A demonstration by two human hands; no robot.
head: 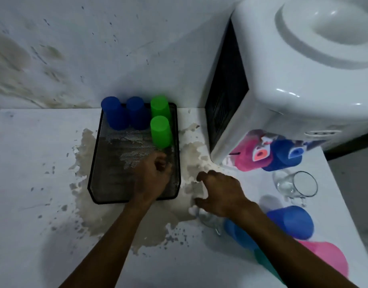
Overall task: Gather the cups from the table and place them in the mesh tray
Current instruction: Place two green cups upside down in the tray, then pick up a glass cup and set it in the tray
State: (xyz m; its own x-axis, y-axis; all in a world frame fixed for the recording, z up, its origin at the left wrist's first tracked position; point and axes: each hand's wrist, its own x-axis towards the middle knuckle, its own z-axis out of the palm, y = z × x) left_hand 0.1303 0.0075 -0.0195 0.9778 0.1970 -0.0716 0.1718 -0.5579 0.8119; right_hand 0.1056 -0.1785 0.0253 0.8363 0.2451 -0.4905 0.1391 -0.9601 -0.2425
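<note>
A black mesh tray (100,163) lies on the white table. Upside down at its far end stand two blue cups (114,113) (137,113) and two green cups (160,107) (160,130). My left hand (154,175) hovers over the tray just below the nearer green cup, fingers curled, holding nothing. My right hand (220,194) is spread open right of the tray, above a clear glass cup (208,219) that my wrist partly hides. To the right lie a clear glass mug (297,185), a blue cup (293,222), another blue cup (239,233), a pink cup (326,260) and a teal cup (266,265).
A white water dispenser (293,80) stands at the back right, with red and blue taps (268,154) overhanging the table. The table's paint (137,225) is peeled around the tray. A stained wall (96,48) closes the far side. The table edge runs down the right.
</note>
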